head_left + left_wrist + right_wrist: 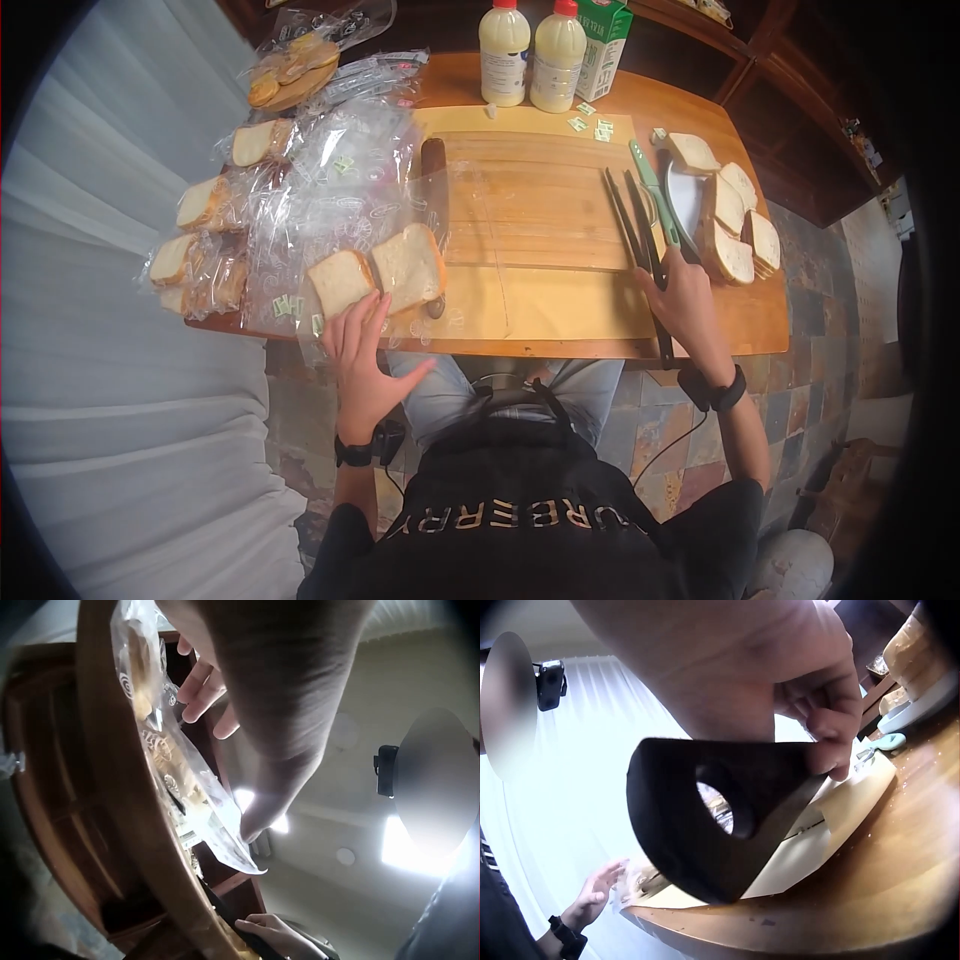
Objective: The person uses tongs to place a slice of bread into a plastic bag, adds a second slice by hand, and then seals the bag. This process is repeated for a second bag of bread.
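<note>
My left hand [365,355] is at the near edge of two bread slices, its fingers mostly straight and the fingertips touching the left slice [338,283]. The right slice [410,268] lies against it, with clear plastic bagging [217,832] around both. On the right, my right hand [690,308] grips black tongs [643,225] around the middle. Their two arms point away from me, slightly apart, with nothing between the tips. In the right wrist view the tongs' wide rear end [667,817], with a round hole, sticks out behind the fingers.
A wooden board [540,205] lies mid-table. Right of it are a green-handled knife [645,170] and a white plate [684,205] beside stacked bread [728,205]. Bagged bread [205,205] lines the left. Two bottles [505,60] and a carton [605,50] stand behind.
</note>
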A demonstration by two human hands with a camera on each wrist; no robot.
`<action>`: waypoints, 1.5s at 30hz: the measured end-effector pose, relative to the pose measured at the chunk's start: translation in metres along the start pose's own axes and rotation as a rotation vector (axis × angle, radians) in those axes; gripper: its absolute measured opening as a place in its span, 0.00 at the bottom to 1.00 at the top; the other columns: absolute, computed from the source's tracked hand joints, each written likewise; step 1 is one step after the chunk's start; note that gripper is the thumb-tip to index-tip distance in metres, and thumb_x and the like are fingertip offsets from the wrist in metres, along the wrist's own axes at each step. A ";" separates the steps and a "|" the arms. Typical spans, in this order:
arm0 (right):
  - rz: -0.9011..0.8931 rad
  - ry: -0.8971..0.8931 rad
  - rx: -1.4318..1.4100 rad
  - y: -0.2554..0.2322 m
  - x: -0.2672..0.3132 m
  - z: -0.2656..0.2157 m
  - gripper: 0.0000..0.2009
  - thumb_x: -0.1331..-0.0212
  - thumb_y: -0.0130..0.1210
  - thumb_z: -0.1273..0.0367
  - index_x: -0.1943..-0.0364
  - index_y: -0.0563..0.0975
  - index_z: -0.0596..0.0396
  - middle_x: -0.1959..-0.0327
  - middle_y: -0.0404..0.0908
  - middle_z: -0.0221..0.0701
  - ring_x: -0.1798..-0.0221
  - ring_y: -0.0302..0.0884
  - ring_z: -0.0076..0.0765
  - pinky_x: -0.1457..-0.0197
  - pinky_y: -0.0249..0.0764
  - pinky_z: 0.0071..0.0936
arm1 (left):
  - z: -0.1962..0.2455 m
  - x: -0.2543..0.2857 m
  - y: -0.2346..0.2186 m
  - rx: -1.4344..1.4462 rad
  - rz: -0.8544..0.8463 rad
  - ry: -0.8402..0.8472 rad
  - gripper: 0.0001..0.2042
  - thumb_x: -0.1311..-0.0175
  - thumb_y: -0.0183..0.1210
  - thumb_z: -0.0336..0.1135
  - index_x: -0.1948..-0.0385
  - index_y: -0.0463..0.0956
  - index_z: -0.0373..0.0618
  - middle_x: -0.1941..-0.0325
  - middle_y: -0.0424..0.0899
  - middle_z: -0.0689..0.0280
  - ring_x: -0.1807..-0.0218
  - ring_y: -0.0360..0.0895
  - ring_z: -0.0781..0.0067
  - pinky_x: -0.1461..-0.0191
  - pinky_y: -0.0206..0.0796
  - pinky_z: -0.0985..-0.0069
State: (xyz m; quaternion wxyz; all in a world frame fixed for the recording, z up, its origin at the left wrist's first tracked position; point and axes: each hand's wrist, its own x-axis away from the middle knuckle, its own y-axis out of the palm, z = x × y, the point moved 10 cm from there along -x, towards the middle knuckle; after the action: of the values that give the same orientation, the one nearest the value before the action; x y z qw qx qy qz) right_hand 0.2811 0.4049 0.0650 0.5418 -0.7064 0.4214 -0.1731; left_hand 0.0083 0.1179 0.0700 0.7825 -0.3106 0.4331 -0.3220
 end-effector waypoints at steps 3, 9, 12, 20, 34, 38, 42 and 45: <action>-0.052 0.021 0.025 0.006 -0.002 0.001 0.22 0.40 0.65 0.58 0.72 0.68 0.62 0.82 0.75 0.51 0.74 0.77 0.62 0.72 0.70 0.50 | -0.007 0.008 0.012 -0.030 -0.030 0.000 0.28 0.52 0.71 0.38 0.44 0.79 0.44 0.37 0.75 0.61 0.35 0.68 0.57 0.29 0.49 0.59; -0.049 0.005 0.049 -0.004 -0.002 -0.005 0.25 0.39 0.64 0.52 0.72 0.69 0.63 0.83 0.75 0.50 0.75 0.76 0.62 0.72 0.70 0.50 | -0.018 0.013 0.009 0.046 0.017 -0.006 0.16 0.38 0.60 0.31 0.49 0.82 0.41 0.41 0.79 0.59 0.37 0.70 0.55 0.30 0.52 0.61; -0.044 -0.019 0.061 -0.017 -0.004 -0.017 0.25 0.38 0.62 0.51 0.72 0.70 0.63 0.83 0.74 0.50 0.75 0.76 0.61 0.71 0.70 0.48 | -0.033 0.021 0.002 0.143 0.135 -0.059 0.13 0.34 0.55 0.30 0.51 0.82 0.37 0.44 0.81 0.56 0.39 0.73 0.53 0.31 0.55 0.61; -0.277 -0.050 0.027 -0.042 -0.015 -0.088 0.22 0.38 0.63 0.52 0.68 0.71 0.59 0.83 0.74 0.45 0.74 0.78 0.56 0.69 0.71 0.44 | -0.084 0.048 -0.011 0.572 0.435 -0.379 0.15 0.25 0.45 0.30 0.47 0.77 0.32 0.48 0.84 0.57 0.47 0.79 0.67 0.39 0.66 0.71; -0.358 -0.967 -0.081 0.071 -0.078 -0.276 0.39 0.53 0.71 0.61 0.33 0.66 0.48 0.43 0.70 0.41 0.36 0.67 0.48 0.35 0.68 0.42 | -0.154 0.090 -0.012 1.159 0.789 -0.418 0.14 0.21 0.44 0.35 0.45 0.72 0.37 0.45 0.78 0.60 0.42 0.73 0.70 0.34 0.61 0.68; -0.390 -1.340 -0.506 0.080 -0.061 -0.337 0.32 0.54 0.73 0.61 0.40 0.76 0.40 0.37 0.70 0.39 0.33 0.65 0.46 0.33 0.62 0.45 | -0.156 0.088 -0.011 1.298 0.708 -0.386 0.14 0.21 0.43 0.36 0.46 0.72 0.37 0.44 0.78 0.58 0.42 0.74 0.66 0.33 0.60 0.65; -0.552 -1.416 -0.544 0.104 -0.047 -0.357 0.24 0.52 0.70 0.58 0.48 0.82 0.45 0.41 0.75 0.40 0.33 0.65 0.44 0.31 0.59 0.44 | -0.163 0.093 -0.020 1.245 0.663 -0.357 0.15 0.24 0.45 0.39 0.46 0.70 0.38 0.49 0.80 0.53 0.46 0.78 0.57 0.35 0.64 0.63; -0.715 -1.337 -0.559 0.121 -0.042 -0.361 0.22 0.44 0.65 0.54 0.50 0.83 0.52 0.45 0.77 0.46 0.38 0.70 0.51 0.34 0.65 0.44 | -0.161 0.100 -0.030 1.047 0.627 -0.296 0.19 0.26 0.46 0.42 0.44 0.69 0.37 0.47 0.79 0.51 0.44 0.78 0.54 0.34 0.64 0.61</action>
State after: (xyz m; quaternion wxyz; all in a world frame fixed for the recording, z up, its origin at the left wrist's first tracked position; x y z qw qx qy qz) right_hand -0.0456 0.2076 0.0913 0.3942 -0.8620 -0.2154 0.2350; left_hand -0.0986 -0.0108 -0.0247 0.9398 0.2142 0.1756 -0.2002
